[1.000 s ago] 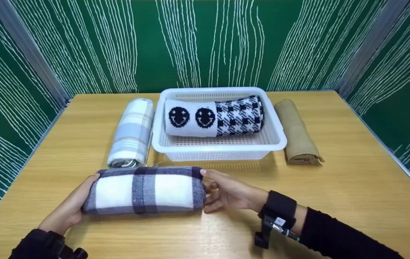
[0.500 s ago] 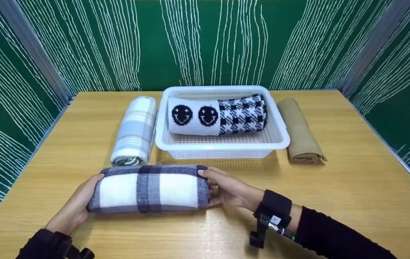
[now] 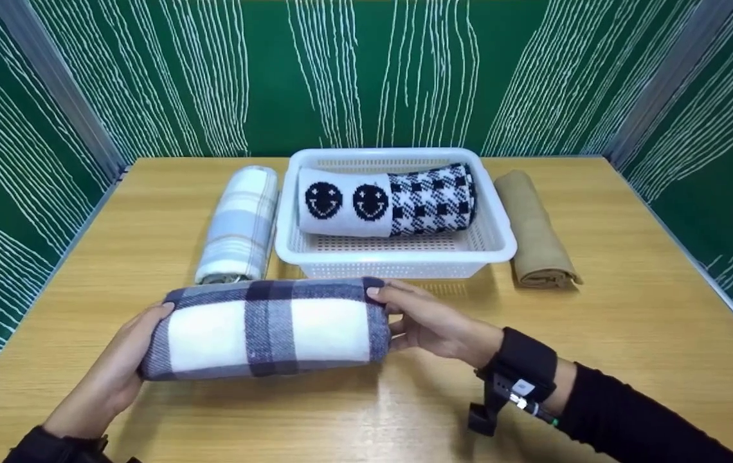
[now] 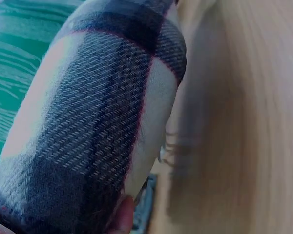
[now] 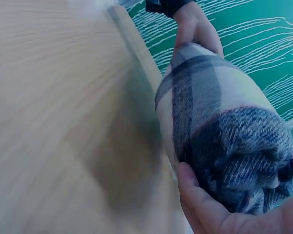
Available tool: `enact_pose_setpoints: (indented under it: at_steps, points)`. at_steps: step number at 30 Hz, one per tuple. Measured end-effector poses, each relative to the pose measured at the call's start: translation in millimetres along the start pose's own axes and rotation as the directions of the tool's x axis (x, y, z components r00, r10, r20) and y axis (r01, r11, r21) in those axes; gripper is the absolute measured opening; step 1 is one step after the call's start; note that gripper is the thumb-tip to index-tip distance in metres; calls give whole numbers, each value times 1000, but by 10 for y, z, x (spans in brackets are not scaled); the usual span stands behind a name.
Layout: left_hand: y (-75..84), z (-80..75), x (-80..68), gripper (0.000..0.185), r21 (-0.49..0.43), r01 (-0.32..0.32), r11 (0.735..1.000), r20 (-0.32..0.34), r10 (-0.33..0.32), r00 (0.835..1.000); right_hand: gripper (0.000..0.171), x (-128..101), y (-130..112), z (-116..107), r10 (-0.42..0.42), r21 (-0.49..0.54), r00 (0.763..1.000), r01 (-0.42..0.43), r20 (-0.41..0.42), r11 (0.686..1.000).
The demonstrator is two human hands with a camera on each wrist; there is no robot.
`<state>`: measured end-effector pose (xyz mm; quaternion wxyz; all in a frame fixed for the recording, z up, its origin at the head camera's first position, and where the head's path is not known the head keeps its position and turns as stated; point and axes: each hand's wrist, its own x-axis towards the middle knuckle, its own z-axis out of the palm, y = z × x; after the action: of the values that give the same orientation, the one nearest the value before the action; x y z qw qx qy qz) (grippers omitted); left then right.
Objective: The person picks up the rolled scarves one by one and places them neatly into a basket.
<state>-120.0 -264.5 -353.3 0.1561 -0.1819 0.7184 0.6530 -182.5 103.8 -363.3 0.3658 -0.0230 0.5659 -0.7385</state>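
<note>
I had the left hand [image 3: 112, 373] cupped over one end of the rolled plaid blanket [image 3: 267, 328] and the right hand [image 3: 434, 321] gripping the other end, fingers curled round it. Each grip grasped its end of the roll, and pressing in from both sides looked to me like the way to keep it from unwinding. In the right wrist view the fingers [image 5: 200, 202] wrapped under the coiled end, and the shadow beneath suggested the roll was raised a little off the counter [image 3: 630, 334], though I could not be sure of the gap.

The blanket lay crosswise in front of me, near the front of the counter and just short of the white basket [image 3: 501, 244]. It was soft, woven stuff in cream blocks crossed by dark blue-grey bands, rolled tight and thick.

Inside the basket lay a roll with smiley faces and black checks [image 3: 386, 200]. A pale plaid roll [image 3: 240, 225] lay left of it, a tan roll [image 3: 533, 231] right.
</note>
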Motion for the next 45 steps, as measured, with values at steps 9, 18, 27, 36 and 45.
enact_pose_setpoints:
  at_steps: [9, 18, 27, 36, 45]
  points:
    - [340, 92, -133, 72, -30, -38, 999, 19, 38, 999, 42, -228, -367, -95, -66, -40, 996, 69, 59, 997]
    - [658, 379, -71, 68, -78, -140, 987, 59, 144, 988, 38, -379, -697, -305, -129, -6, 991, 129, 39, 992]
    - [977, 743, 101, 63, -144, -159, 977, 102, 174, 979, 48, -478, -937, -586, -185, -68, 982, 182, -34, 981]
    - [1230, 1092, 342, 47, -200, -210, 957, 101, 234, 967, 46, -527, -1144, -908, -254, -80, 962, 247, -99, 966]
    - [1432, 1352, 670, 53, -180, -249, 952, 86, 268, 960, 36, -399, -1291, -1241, -335, -68, 932, 329, -140, 942]
